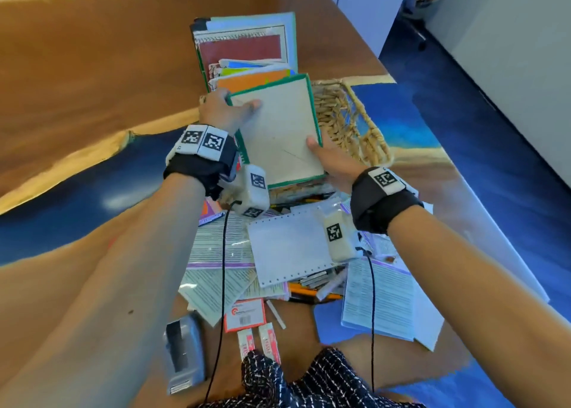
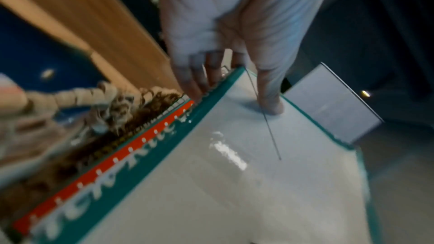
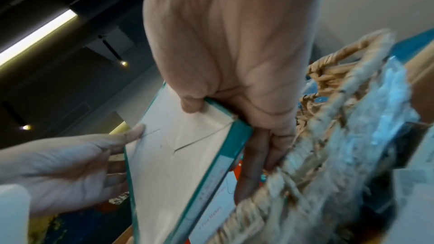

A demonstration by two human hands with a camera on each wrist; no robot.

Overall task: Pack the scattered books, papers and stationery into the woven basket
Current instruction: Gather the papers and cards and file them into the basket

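Note:
A green-edged book [image 1: 278, 132] with a plain beige cover is tilted over the woven basket [image 1: 355, 120], and both hands hold it. My left hand [image 1: 238, 104] grips its far left corner, thumb [image 2: 270, 103] pressed on the cover and fingers curled behind the edge. My right hand [image 1: 318, 151] grips the near right edge, thumb [image 3: 190, 105] on top and fingers underneath beside the basket rim [image 3: 328, 146]. Behind the book, a red spiral notebook [image 1: 241, 49] and an orange one [image 1: 250, 81] stand in a leaning stack.
Near me on the table lie a perforated white sheet [image 1: 287, 247], printed papers [image 1: 377, 299], pencils [image 1: 309, 291], a red-bordered card [image 1: 245, 315], two small red-and-white packs [image 1: 259, 342] and a grey stapler-like object [image 1: 183, 352]. The table edge runs along the right.

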